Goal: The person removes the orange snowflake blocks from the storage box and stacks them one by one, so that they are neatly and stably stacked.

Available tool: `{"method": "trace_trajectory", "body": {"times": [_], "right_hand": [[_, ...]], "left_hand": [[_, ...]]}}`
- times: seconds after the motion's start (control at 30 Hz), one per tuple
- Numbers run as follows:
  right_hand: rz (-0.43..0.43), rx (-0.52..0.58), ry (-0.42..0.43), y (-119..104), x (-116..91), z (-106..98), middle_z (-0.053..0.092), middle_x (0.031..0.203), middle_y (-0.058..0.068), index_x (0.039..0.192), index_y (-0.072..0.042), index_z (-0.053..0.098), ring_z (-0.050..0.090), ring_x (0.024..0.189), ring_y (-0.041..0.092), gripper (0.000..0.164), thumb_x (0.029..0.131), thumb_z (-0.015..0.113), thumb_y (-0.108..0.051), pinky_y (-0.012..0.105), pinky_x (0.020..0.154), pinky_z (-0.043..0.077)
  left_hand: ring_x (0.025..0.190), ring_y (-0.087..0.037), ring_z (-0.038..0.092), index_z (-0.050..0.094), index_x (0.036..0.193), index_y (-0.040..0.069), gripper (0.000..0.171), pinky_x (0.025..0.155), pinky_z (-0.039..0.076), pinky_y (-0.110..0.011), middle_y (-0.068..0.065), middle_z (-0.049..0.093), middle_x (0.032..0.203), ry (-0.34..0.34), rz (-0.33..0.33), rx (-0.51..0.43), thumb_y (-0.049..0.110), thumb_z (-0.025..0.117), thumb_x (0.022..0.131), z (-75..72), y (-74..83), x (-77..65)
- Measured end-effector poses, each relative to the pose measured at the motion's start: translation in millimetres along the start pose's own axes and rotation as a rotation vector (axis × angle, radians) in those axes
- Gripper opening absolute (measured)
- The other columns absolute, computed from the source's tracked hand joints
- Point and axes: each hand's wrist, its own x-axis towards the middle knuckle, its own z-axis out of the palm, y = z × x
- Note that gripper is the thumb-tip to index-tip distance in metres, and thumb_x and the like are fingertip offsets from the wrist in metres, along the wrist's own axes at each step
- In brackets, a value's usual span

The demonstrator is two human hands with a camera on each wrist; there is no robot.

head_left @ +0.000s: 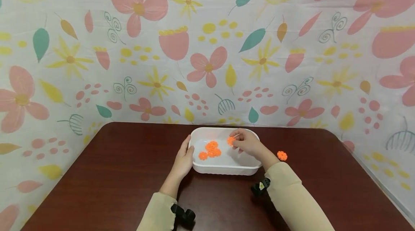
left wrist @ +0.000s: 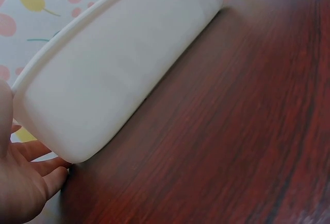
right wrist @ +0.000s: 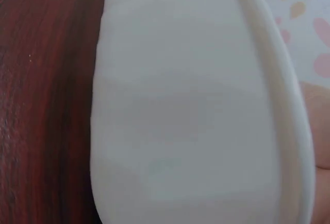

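Note:
A white plastic tray (head_left: 227, 170) sits on the table, with several orange flower-shaped discs (head_left: 212, 148) clustered in its left half. My left hand (head_left: 183, 159) grips the tray's left end, thumb at the rim. In the left wrist view, the fingers (left wrist: 44, 167) of that hand bend against the outer wall near the bottom corner. Over the tray's right half, my right hand (head_left: 249, 143) pinches another orange disc (head_left: 230, 141) between thumb and fingertips. The tray's side wall (right wrist: 180, 100) fills most of the right wrist view and hides those fingertips there.
One more orange disc (head_left: 282, 155) lies on the dark red-brown table (head_left: 129, 173), right of the tray and beside my right forearm. A flower-patterned cloth (head_left: 207, 43) hangs behind the table's back edge. Black wrist cameras (head_left: 183, 214) sit below both hands.

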Motion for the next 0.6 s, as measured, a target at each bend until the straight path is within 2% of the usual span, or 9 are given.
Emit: {"method": "trace_trajectory", "body": {"times": [0.33, 0.6], "right_hand": [[-0.062, 0.016, 0.028, -3, -9, -12, 0.064, 0.083, 0.012, 0.111, -0.001, 0.056, 0.061, 0.082, 0.038, 0.022, 0.091, 0.059, -0.009, 0.035, 0.062, 0.053], [-0.015, 0.041, 0.093, 1, -15, -17, 0.061, 0.082, 0.010, 0.114, -0.004, 0.057, 0.061, 0.086, 0.039, 0.023, 0.092, 0.057, -0.012, 0.037, 0.065, 0.053]], "left_hand": [[0.138, -0.034, 0.031, 0.027, 0.150, 0.018, 0.050, 0.110, 0.028, -0.054, -0.011, 0.027, 0.155, 0.001, 0.010, 0.007, 0.024, 0.037, 0.101, 1.0, 1.7, 0.9], [0.139, -0.034, 0.029, 0.026, 0.150, 0.018, 0.051, 0.110, 0.027, -0.055, -0.012, 0.027, 0.154, 0.000, -0.009, -0.001, 0.024, 0.038, 0.101, 0.8, 0.2, -1.6]]}}
